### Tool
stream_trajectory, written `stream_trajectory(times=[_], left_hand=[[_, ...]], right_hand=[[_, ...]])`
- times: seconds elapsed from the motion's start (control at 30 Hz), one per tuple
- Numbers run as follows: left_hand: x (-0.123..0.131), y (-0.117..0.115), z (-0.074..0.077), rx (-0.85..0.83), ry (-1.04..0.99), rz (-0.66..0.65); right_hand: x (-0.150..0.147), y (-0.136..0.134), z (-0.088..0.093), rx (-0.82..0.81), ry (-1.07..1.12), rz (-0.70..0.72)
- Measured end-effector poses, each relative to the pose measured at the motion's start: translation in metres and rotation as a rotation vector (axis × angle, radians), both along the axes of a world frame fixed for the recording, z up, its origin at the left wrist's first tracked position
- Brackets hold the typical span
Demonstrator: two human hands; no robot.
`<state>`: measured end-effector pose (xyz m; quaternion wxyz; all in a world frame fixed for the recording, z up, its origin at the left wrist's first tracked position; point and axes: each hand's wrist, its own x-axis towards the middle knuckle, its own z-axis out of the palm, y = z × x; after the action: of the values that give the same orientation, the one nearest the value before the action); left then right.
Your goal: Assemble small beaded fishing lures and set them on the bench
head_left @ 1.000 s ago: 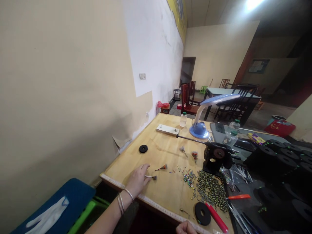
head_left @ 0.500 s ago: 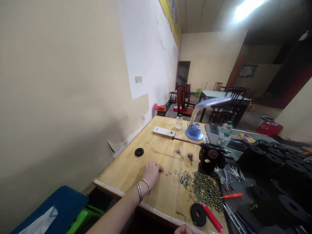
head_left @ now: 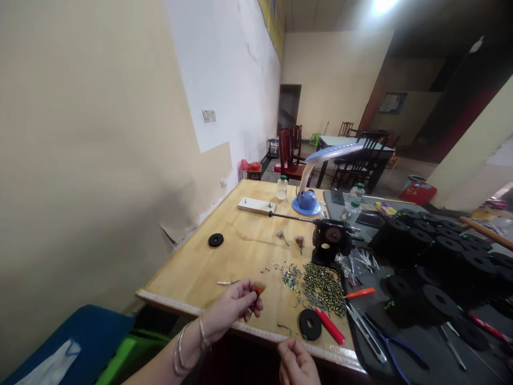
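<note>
My left hand hovers above the near edge of the wooden table, fingers pinched round a small orange-tufted piece. My right hand sits low at the bottom of the view, fingers curled; whether it holds anything is hidden. A thin metal pin lies on the table just beyond the left hand. A pile of small striped beads spreads to the right of it.
A black hand-crank tool with a long rod stands mid-table. Black discs, a red tube, pliers and stacked black spools lie about. A blue desk lamp and bottle stand behind.
The left hand lifted off the table with the orange-tufted piece and drew back toward me. The right hand rose further into view. One pin stays on the table.
</note>
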<state>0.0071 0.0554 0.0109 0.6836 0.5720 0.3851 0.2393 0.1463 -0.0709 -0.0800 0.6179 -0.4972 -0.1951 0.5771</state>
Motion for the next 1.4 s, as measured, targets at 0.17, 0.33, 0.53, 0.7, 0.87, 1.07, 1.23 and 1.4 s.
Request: stream_trajectory(times=[0.17,0.33,0.53,0.7,0.87,1.07,1.23,1.4], left_hand=[[-0.001,-0.056,-0.028,-0.452,-0.210,0.121],[0.000,-0.078,-0.041,-0.417,-0.175,0.158],[-0.003,-0.085,-0.044,-0.391,-0.088,0.127],[-0.006,-0.090,-0.049,-0.479,-0.077,0.136],[-0.005,-0.093,-0.055,-0.410,-0.064,0.168],[-0.006,-0.094,-0.057,-0.559,-0.155,0.208],[-0.009,-0.095,-0.058,-0.676,-0.219,0.214],[-0.009,-0.096,-0.061,-0.669,-0.230,0.212]], right_hand=[[-0.001,-0.007,0.013,-0.051,-0.024,0.052],[-0.004,-0.016,0.021,-0.070,-0.113,0.076],[-0.005,-0.018,0.024,-0.095,-0.184,0.144],[-0.007,-0.019,0.027,-0.131,-0.199,0.193],[-0.010,-0.020,0.030,-0.126,-0.208,0.236],[-0.011,-0.019,0.031,-0.130,-0.257,0.249],[-0.013,-0.019,0.032,-0.130,-0.237,0.264],[-0.013,-0.020,0.031,-0.136,-0.244,0.268]])
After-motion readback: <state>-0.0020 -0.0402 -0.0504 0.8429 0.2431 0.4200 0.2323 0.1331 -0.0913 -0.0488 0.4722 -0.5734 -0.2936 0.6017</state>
